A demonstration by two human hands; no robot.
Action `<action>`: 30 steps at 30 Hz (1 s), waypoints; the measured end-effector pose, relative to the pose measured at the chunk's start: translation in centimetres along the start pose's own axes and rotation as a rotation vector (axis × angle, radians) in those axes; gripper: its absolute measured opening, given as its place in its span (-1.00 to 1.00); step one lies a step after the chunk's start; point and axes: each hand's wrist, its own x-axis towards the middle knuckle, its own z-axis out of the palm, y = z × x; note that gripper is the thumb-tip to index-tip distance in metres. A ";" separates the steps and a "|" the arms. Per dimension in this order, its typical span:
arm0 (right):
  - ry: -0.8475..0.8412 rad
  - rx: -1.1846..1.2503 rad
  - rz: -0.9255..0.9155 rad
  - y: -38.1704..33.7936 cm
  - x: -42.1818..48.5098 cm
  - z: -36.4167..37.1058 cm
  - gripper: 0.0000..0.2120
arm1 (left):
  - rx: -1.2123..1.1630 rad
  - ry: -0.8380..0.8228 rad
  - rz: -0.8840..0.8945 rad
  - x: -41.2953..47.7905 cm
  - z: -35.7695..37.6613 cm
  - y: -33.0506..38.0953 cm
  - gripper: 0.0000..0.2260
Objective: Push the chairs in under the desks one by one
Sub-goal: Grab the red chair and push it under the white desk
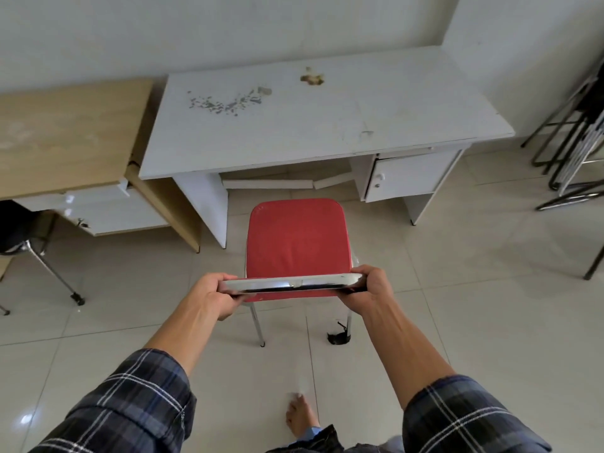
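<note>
A red-seated chair (295, 238) with chrome legs stands on the tiled floor in front of a white desk (327, 109), its seat front near the desk's knee opening. My left hand (214, 294) grips the left end of the chair's chrome back rail (291, 284). My right hand (367, 291) grips the right end of the same rail. To the left stands a wooden desk (65, 132) with a black chair (23, 230) partly under it.
Loose white boards (271, 184) lie on the floor under the white desk. The desk's cabinet (408, 176) bounds the opening on the right. Folded metal chairs (575, 142) lean at the far right. A black scrap (338, 336) sits by the chair's rear right leg. My bare foot (299, 416) is behind.
</note>
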 end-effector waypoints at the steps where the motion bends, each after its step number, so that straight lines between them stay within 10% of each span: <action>1: -0.007 -0.015 0.006 0.2 0.3 1.1 -0.62 | -0.008 0.009 0.001 0.4 0.0 0.9 -0.86; 30: -0.098 -0.170 0.058 -7.3 12.8 26.9 -0.74 | -0.168 0.093 0.006 7.7 15.4 21.2 -0.88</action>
